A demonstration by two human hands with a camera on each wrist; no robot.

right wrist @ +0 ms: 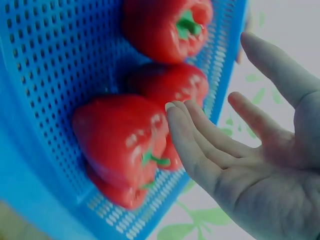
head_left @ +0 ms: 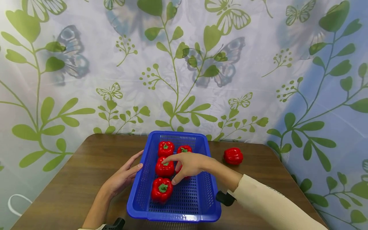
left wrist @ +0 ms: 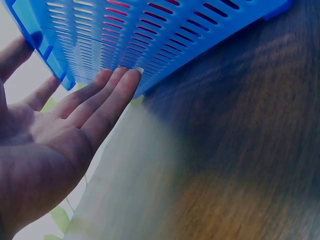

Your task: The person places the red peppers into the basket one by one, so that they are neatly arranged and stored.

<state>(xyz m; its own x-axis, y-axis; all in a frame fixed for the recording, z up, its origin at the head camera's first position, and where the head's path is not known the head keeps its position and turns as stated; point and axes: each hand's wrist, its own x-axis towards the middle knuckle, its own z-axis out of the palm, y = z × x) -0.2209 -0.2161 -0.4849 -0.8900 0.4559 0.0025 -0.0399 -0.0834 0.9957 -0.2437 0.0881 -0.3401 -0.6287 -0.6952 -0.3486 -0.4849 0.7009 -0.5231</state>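
Observation:
A blue plastic basket with slotted walls holds several red bell peppers, among them one near its front with a green stem. My left hand touches the basket's left side, its fingertips against the slotted wall in the left wrist view. Over the peppers is my right hand, with its fingers spread and nothing held. It partly hides the peppers in the right-hand row. In the right wrist view, a bell pepper lies close beside its fingertips.
Another red bell pepper lies on its side on the brown wooden table, right of the basket. Behind the table hangs a cloth printed with leaves and butterflies.

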